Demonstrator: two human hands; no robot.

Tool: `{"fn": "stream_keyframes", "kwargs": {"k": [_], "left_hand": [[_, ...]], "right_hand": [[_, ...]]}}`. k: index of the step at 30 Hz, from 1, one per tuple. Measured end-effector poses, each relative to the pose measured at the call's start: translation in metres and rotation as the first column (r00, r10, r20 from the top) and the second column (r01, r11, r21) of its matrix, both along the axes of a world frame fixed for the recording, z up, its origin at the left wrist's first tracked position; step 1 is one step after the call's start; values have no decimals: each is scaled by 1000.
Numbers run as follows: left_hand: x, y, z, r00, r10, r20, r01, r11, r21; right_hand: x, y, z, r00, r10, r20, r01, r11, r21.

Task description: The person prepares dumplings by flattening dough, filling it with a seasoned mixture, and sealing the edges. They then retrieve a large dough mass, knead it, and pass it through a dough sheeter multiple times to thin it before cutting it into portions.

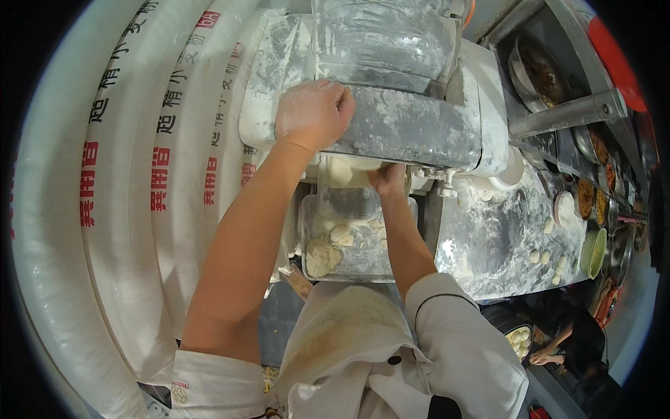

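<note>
A flour-dusted dough roller machine (412,129) stands in front of me. My left hand (314,115) is curled into a fist on the left part of its metal cover, and whatever the fingers may hold is hidden. Below the cover my right hand (389,180) reaches in beside a pale piece of dough (340,172); its fingers are mostly out of sight. Under both arms lies a floury metal tray (370,262). On it rest a large rough dough lump (323,257) and smaller dough pieces (341,234).
Tall white flour sacks (118,209) line the left side. To the right is a floured worktop (502,241) with small dough pieces (539,258) and a green-rimmed bowl (593,253). Food pans (585,199) stand beyond. A co-worker's arm (555,343) shows at lower right, near a container of round pale pieces (518,340).
</note>
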State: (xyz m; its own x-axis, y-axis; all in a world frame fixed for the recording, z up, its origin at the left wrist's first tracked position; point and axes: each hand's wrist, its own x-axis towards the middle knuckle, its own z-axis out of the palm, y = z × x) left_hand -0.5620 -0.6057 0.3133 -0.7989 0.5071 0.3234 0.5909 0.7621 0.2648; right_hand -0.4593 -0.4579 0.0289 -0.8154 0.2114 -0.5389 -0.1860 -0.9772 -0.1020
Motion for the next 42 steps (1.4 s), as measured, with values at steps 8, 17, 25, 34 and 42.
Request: {"fn": "stream_keyframes", "kwargs": {"k": [8, 17, 25, 34, 42], "left_hand": [[1, 2, 7, 1000, -30, 0, 30, 998, 49], [-2, -16, 6, 999, -11, 43, 11, 1000, -6], [-2, -3, -3, 999, -37, 0, 37, 997, 72], [-1, 0, 6, 998, -57, 4, 57, 996, 71], [-2, -24, 6, 1000, -18, 8, 18, 1000, -4]], "right_hand": [[84, -22, -61, 987, -8, 160, -2, 998, 67], [155, -44, 137, 927, 188, 325, -350, 743, 570], [35, 48, 412, 935, 353, 38, -334, 839, 430], [-128, 132, 360, 999, -26, 30, -38, -834, 550], [-23, 64, 403, 999, 52, -9, 37, -577, 816]]}}
